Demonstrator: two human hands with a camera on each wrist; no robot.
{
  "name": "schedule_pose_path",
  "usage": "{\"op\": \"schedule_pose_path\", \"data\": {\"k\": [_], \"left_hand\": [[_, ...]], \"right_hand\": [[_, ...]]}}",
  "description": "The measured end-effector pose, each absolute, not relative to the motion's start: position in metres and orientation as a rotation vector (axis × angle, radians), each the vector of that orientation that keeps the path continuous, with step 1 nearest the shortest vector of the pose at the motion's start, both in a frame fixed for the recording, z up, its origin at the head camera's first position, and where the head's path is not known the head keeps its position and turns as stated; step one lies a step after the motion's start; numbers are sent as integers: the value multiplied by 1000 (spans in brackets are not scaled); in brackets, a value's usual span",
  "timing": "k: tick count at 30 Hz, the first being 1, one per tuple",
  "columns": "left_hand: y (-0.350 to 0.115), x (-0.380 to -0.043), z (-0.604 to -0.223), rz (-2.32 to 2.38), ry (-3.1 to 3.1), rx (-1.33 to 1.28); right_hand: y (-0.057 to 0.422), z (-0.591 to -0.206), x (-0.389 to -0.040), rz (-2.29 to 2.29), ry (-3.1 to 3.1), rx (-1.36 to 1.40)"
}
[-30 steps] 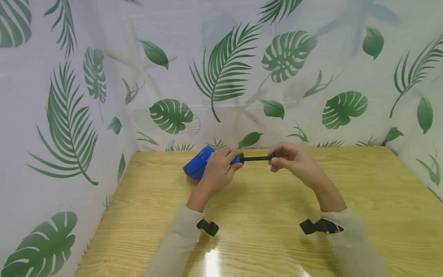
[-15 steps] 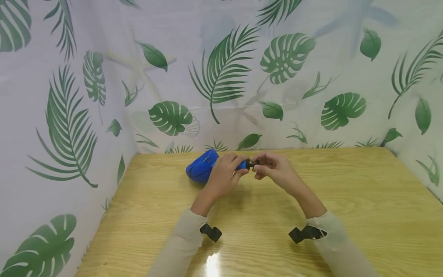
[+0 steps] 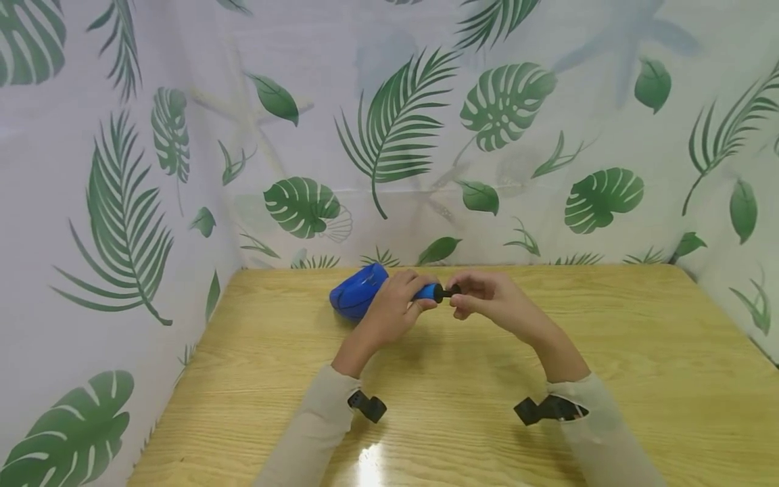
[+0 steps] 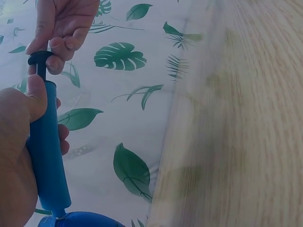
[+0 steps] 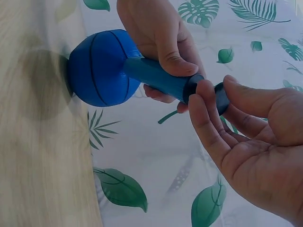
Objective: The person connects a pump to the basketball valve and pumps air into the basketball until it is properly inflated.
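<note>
A blue ball with black seam lines, looking partly slack, sits toward the back of the table. A blue hand pump has its narrow tip at the ball's surface. My left hand wraps round the pump's barrel, thumb along its side. With fingertips and thumb, my right hand pinches the black T-shaped handle. Only a short length of the black rod shows between barrel and handle. In the head view, the left hand hides much of the barrel and part of the ball.
The wooden table runs back to a white curtain printed with green leaves, which also lines both sides. A black wrist camera is strapped to the left wrist, and another black wrist camera to the right.
A second ago the rod was drawn far out; my right hand has since moved left, pushing the handle close to the barrel. My left hand keeps its grip, with the ball shifted slightly right.
</note>
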State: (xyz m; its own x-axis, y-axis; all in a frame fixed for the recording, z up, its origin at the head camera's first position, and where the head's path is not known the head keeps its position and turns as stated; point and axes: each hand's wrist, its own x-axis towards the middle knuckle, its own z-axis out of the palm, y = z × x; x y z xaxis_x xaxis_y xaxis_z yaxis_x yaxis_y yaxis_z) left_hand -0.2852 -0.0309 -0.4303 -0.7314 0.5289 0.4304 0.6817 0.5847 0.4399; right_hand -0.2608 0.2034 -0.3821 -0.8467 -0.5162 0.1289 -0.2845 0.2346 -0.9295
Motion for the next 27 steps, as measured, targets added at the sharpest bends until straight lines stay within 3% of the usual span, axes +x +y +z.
{"op": "schedule_pose_path", "data": {"k": [16,27], "left_hand": [[-49,-291,-420,-920,-2542,-881],[-46,-290,-422,-839,-2497,-880]], "right_hand": [[250,-350,-249,-1704,2387,-902],[244,-354,-249,-1774,2407,-842]]}}
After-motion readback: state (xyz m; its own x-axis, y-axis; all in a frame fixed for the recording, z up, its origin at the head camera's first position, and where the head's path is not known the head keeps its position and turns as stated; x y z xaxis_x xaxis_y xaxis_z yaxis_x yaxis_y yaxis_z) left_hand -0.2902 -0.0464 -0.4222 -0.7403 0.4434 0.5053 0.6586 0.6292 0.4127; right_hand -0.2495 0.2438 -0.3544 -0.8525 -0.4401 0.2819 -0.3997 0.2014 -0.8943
